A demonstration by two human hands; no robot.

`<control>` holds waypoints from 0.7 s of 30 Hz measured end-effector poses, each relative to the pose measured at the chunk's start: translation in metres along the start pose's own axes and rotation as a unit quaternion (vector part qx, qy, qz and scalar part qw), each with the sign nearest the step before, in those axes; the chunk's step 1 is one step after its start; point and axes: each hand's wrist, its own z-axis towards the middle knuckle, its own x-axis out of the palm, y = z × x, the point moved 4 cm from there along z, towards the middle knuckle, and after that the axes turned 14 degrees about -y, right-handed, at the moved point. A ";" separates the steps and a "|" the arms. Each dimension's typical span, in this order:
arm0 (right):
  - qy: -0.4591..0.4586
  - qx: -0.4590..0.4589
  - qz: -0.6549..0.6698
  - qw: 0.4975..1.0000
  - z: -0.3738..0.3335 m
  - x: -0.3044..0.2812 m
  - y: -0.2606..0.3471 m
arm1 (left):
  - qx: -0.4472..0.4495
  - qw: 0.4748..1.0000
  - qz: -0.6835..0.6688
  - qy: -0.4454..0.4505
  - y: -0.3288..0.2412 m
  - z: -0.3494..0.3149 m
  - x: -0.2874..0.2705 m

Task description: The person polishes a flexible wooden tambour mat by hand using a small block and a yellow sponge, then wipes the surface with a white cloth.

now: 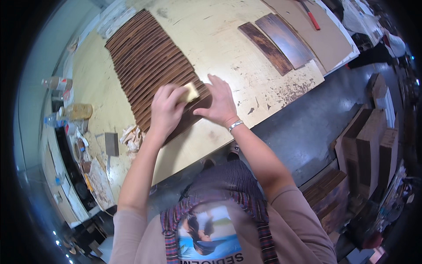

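Observation:
A long row of dark brown wooden planks [147, 57] lies overlapped like shingles on the pale worktable, running from the far left toward me. Over the near end of the row, my left hand [167, 105] is closed on a yellow sponge block [190, 93], pressed close to the wood. My right hand [220, 100], with a metal bracelet at the wrist, has its fingers spread and thumb out. It rests at the right edge of the nearest plank [187, 115] and appears to touch it. The sponge's lower side is hidden.
Two separate planks [281, 42] lie at the table's far right, near a red-handled tool [313, 21]. On the left stand bottles [79, 111], a crumpled rag [132, 137] and a grey block [111, 144]. Stacked boards [367, 141] stand off the table's right side.

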 end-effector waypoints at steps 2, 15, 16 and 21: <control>-0.004 0.000 0.013 1.000 -0.001 0.000 0.003 | -0.033 0.999 -0.005 0.020 -0.003 -0.007 0.002; -0.004 0.012 0.021 1.000 0.000 0.002 0.005 | -0.055 0.996 0.061 0.028 0.014 -0.024 -0.027; -0.005 0.008 0.021 1.000 0.000 0.001 0.004 | -0.060 0.997 0.050 0.015 0.003 -0.018 -0.028; 0.000 0.011 0.056 0.998 0.001 0.012 0.013 | -0.007 0.996 0.014 0.082 -0.028 0.003 -0.002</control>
